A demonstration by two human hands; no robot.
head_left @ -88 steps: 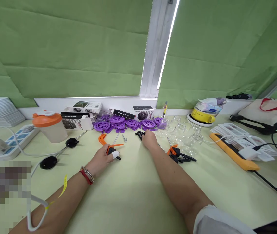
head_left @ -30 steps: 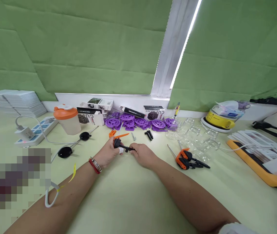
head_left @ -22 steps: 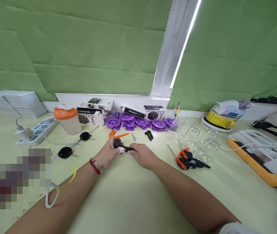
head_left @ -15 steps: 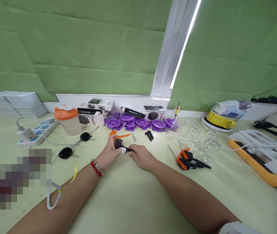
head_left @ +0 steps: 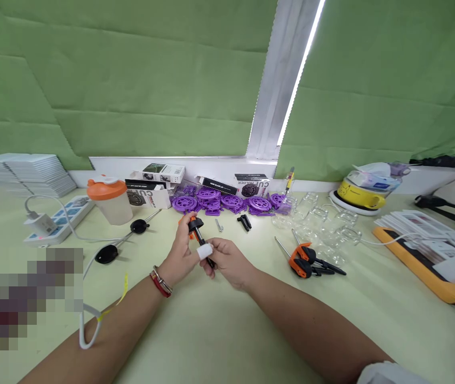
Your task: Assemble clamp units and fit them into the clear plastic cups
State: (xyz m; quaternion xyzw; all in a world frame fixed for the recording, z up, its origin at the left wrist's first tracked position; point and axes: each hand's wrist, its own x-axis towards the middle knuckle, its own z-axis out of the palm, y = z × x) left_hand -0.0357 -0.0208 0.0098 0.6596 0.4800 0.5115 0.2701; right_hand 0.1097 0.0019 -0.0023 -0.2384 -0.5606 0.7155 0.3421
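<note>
between both hands, slim black-orange plastic clamp (head_left: 199, 237)

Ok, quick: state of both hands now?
Left hand: closed on the black-and-orange clamp.
Right hand: closed on the same clamp's lower end.

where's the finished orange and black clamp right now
In the head view, the assembled orange and black clamp lies on the pale green table, right of both hands, just before the clear glass jars.
</note>
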